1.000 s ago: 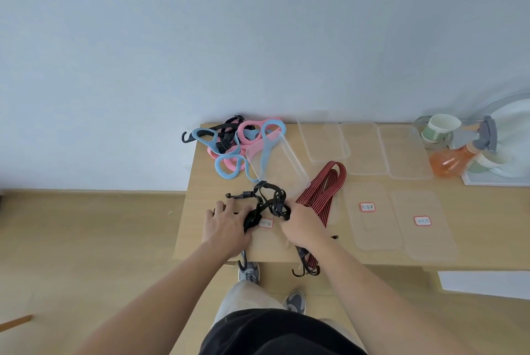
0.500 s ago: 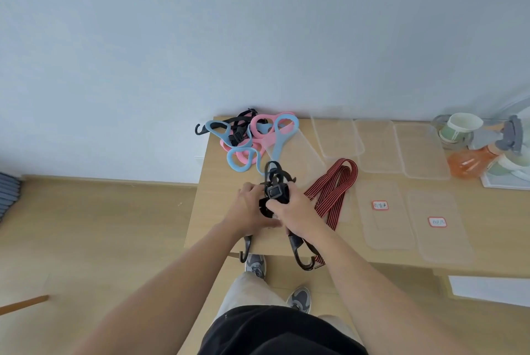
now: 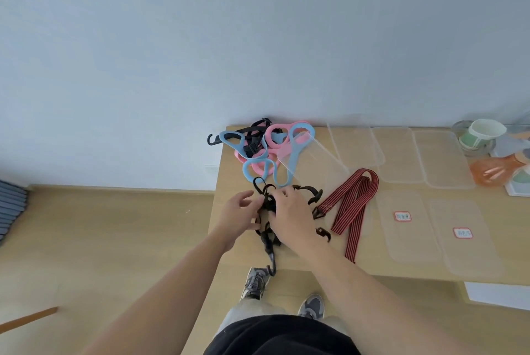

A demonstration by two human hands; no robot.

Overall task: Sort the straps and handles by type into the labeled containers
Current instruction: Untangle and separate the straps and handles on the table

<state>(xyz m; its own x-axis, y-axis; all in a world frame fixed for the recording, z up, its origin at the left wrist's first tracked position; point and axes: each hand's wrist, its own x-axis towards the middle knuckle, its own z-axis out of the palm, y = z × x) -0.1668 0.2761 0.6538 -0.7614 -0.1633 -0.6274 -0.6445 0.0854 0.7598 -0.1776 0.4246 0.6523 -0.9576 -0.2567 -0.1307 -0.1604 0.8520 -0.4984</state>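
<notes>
at the table (image 3: 229, 179) edge my right hand (image 3: 289, 214) grips the black straps (image 3: 268, 243), left hand (image 3: 239, 212) slack-fingered, and lifting could snag the dangling hook (image 3: 272, 267).

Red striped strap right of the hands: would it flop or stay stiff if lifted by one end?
Probably floppy: the red striped strap lies in a limp, folded loop flat on the table. Likely light, as it looks like thin flat webbing.

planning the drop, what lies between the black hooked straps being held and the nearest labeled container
A red-and-black striped strap lies on the table between the black hooked straps and that labeled container; head view shows it.
</notes>
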